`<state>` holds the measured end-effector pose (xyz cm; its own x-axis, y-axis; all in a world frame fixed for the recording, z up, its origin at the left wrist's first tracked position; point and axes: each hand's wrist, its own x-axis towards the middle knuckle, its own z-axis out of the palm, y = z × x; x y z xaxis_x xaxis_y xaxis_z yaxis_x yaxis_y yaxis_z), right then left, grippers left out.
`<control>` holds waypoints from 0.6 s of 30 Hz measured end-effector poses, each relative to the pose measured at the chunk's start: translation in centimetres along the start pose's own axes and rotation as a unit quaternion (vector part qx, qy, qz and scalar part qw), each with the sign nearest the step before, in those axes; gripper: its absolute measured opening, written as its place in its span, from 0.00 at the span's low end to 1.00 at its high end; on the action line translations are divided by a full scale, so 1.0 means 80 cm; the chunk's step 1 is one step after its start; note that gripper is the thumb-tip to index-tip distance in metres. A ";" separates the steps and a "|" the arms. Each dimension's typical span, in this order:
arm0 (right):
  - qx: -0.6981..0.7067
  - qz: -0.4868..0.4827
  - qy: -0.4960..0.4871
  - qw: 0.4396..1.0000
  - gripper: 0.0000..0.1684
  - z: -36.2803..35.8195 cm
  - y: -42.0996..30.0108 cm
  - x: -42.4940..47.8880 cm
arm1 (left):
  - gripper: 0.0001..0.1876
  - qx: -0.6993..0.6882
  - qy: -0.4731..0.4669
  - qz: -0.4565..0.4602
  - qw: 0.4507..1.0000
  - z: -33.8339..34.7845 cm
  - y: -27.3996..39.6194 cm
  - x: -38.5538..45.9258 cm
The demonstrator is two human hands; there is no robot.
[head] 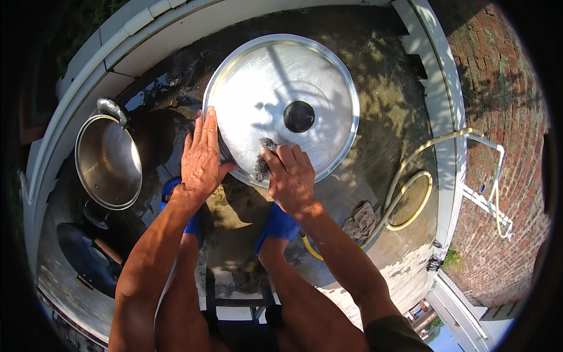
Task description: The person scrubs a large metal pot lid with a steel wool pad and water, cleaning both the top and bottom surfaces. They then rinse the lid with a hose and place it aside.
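A large round metal lid [246, 83] with a black knob [299, 116] lies before me, knob side up, in patchy sun and shadow. My left hand [203, 156] rests along its left rim, fingers stretched out and holding nothing. In my right hand [290, 178] is a dark metal scouring pad [262, 167], pressed against the lid's top near the front edge. Part of the pad is hidden under my fingers. What supports the lid from below cannot be made out.
A deep metal pot [107, 163] stands at the left, a black wok [88, 259] nearer me. To the right lie a crumpled cloth [361, 221] and a yellowish hose [398, 176] on the wet concrete floor [387, 105]. White pipes [499, 171] run by the brick wall [506, 88].
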<state>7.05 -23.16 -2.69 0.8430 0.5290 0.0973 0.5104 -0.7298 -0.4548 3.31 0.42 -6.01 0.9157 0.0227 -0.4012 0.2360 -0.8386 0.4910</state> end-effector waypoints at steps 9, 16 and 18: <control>-0.029 0.094 0.085 0.992 0.29 -0.042 0.077 0.012 | 0.78 -0.005 0.008 -0.007 1.000 0.007 -0.002 0.002; -0.019 0.041 0.049 0.998 0.27 -0.053 0.086 0.023 | 0.77 -0.013 0.015 -0.001 1.000 0.003 0.000 0.003; -0.022 0.108 0.109 0.988 0.27 -0.057 0.125 0.036 | 0.77 -0.027 0.018 0.004 0.999 0.000 0.005 0.006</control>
<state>15.37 -30.88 -2.92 0.9471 0.2560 0.1934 0.3173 -0.8363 -0.4471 3.89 0.11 -6.00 0.9283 0.0360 -0.3701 0.2449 -0.8082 0.5355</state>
